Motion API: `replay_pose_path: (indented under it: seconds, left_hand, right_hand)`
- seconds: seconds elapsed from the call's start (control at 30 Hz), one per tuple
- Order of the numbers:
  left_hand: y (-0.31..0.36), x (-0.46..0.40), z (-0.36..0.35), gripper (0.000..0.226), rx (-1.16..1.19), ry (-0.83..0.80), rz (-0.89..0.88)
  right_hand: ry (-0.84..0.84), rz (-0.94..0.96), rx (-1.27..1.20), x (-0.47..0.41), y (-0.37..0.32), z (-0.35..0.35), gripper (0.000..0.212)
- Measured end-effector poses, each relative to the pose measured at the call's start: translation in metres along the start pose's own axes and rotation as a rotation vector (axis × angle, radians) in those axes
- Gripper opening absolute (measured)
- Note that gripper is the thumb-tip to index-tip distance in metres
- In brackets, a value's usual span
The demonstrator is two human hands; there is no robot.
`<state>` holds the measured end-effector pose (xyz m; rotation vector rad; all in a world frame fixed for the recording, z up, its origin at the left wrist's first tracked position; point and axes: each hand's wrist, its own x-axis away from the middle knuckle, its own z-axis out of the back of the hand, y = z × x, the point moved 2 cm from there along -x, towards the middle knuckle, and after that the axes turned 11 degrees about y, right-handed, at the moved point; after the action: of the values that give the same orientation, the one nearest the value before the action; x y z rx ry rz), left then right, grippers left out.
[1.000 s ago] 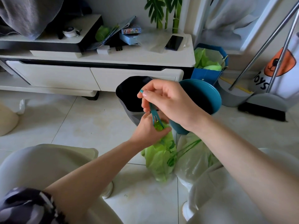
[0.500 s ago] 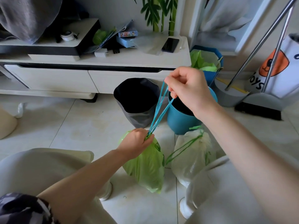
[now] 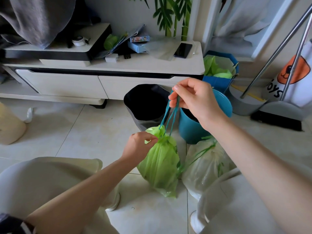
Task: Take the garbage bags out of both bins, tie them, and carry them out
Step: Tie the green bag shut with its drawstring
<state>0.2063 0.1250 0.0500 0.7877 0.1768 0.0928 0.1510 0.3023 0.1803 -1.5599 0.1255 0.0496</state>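
The right hand is raised above the bins with its fingers curled and pinched on the teal drawstring, whose strands run taut from that pinch down and slightly left to the gathered neck of the green garbage bag. The left hand sits at that neck, thumb and fingers pressed together on the bunched plastic just beside where the strings enter. The bag stands on the tiled floor with its long axis nearly upright, neck up and leaning a little toward the left hand, its lower tip pointing down and toward the camera. Compared with half a second ago, the right hand sits lower and nearer the neck, so the visible strings are shorter, and the mouth is cinched tighter into a ruffled knot. The bag is thin, translucent and creased, teardrop-shaped. Touching it on its right lies a white garbage bag, cloudy and crinkled, with green strings across it. Behind them stand a black bin with a wavy, soft-looking rim and a smooth round teal bin, partly hidden by the right wrist. Farther back is a low glossy white cabinet carrying a dark phone.
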Motion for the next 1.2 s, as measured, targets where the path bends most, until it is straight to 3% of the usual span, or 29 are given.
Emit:
replay_pose_path:
  seconds: [0.2,0.3,0.5,0.6,0.73,0.87,1.03,1.2]
  left_hand:
    - [0.012,-0.003,-0.014,0.050,0.049,0.018,-0.002]
    - [0.017,-0.005,-0.017,0.058,0.020,-0.035,-0.021]
    - [0.025,-0.010,-0.025,0.021,0.046,-0.091,-0.055]
    - [0.025,-0.013,-0.025,0.009,0.111,-0.152,0.027]
    - [0.023,-0.018,-0.018,0.007,0.249,-0.126,0.121]
    - [0.023,-0.021,-0.009,0.006,0.315,-0.163,0.145]
    - [0.025,-0.016,-0.001,0.008,0.388,-0.155,0.178]
    - [0.016,-0.017,0.004,0.006,0.555,-0.103,0.340]
  right_hand:
    - [-0.080,0.017,-0.035,0.008,-0.004,-0.005,0.010]
    - [-0.108,0.029,-0.026,0.011,-0.005,-0.004,0.010]
    - [-0.147,0.045,-0.006,0.013,-0.005,-0.004,0.010]
    - [-0.141,0.067,0.012,0.010,-0.005,-0.002,0.010]
    - [0.006,0.126,0.048,-0.002,-0.004,0.011,0.009]
    - [0.187,0.061,0.124,-0.018,0.006,0.030,0.011]
    - [0.301,0.084,0.365,-0.026,0.016,0.043,0.014]
    - [0.370,0.163,0.473,-0.033,0.021,0.049,0.013]
